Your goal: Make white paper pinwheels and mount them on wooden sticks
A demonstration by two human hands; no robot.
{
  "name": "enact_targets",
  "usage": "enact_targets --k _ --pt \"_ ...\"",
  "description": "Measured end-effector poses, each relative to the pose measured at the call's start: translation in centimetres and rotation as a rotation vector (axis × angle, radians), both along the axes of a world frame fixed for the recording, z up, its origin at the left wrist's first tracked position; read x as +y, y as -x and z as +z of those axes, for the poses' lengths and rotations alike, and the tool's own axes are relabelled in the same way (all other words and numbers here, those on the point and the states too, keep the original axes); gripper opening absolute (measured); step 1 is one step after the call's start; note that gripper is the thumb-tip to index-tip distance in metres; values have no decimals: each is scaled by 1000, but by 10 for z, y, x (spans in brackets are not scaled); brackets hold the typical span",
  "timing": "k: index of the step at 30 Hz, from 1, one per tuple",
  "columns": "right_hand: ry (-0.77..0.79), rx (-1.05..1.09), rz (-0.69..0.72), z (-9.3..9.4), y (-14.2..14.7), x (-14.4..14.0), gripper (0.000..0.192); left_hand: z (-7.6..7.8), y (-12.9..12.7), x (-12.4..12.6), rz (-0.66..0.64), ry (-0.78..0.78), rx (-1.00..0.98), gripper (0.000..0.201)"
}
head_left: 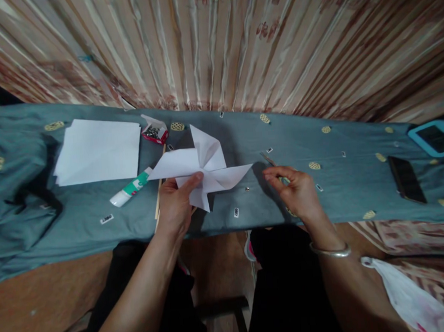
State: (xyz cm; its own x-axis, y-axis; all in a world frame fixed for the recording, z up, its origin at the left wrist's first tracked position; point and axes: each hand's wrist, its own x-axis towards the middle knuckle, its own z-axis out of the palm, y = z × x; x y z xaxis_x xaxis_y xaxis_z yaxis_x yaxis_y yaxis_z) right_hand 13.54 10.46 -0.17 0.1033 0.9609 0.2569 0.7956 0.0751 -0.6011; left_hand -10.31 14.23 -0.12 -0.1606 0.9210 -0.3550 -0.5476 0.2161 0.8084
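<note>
1. Paper pinwheel (212,161), white and four-bladed, is in the left hand (176,196) above the middle of the counter (344,188); whether any blade touches the cloth cannot be told.
2. Left hand: pinching the pinwheel near its centre, thumb on top, the other fingers hidden underneath.
3. Right hand (291,189): fingers curled together, pinching a slim pointed tool (268,158) mostly hidden by the grip, its tip toward the curtain (214,46). It is apart from the pinwheel, and a bangle (334,252) circles that wrist.
4. One small shiny tack (247,189) lies on the cloth between the hands.
5. Wooden sticks (157,205) lie partly under the pinwheel and left hand; a white-and-green tube (131,188) is just left of them.
6. Behind the tube are a stack of white paper (101,153) and, beside it, an open red box (161,137) of tacks.
7. At the far right lie a dark phone (407,179) and a blue-framed tablet (436,138).
</note>
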Motion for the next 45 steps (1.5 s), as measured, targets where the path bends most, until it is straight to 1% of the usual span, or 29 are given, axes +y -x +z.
enact_targets --k 2,4,6,9,14,17,19,23,26,28,30,32,34,36,38,41,43,45 --pt "36 -14 124 -8 8 -3 16 1 1 0 4 12 4 27" --pt "32 -86 196 -12 19 -6 17 1 1 0 0 23 8 27" --pt "24 -179 222 -13 27 -8 18 1 1 -1 0 20 9 28" --pt "29 -283 248 -16 30 -8 19 1 1 0 8 15 6 29" --pt "34 -360 271 -22 28 -4 19 -1 0 0 -8 -12 -18 30" --pt "40 -344 287 -22 30 -3 20 -2 0 -1 -17 -26 -26 29" --pt "50 -293 293 -21 31 -3 19 -2 0 -1 -28 -23 -38 29" --pt "138 -165 265 -19 28 3 14 -2 -1 -1 -30 -17 -45 32" --pt "209 -171 207 -16 17 9 11 -2 -2 -1 -31 -6 -46 32" --pt "223 -216 184 -15 8 12 10 -3 -3 -1 -37 7 -50 32" --pt "197 -248 169 -14 1 12 12 -3 -3 -1 -39 10 -51 32" --pt "150 -220 173 -12 0 10 15 -4 -4 0 -34 5 -51 32" --pt "127 -143 215 -11 5 8 17 -3 -4 0 -32 -1 -57 32" --pt "139 -81 270 -11 14 6 17 -2 -4 0 -31 5 -63 33" --pt "146 -75 303 -12 22 6 15 -1 -5 0 -36 21 -63 33" --pt "94 -111 327 -15 30 7 10 -1 -5 0 -39 37 -59 34" --pt "67 -117 337 -17 31 9 11 -2 -4 0 -37 30 -58 34" --pt "83 -101 344 -19 29 11 13 -2 -4 0 -37 23 -59 32"
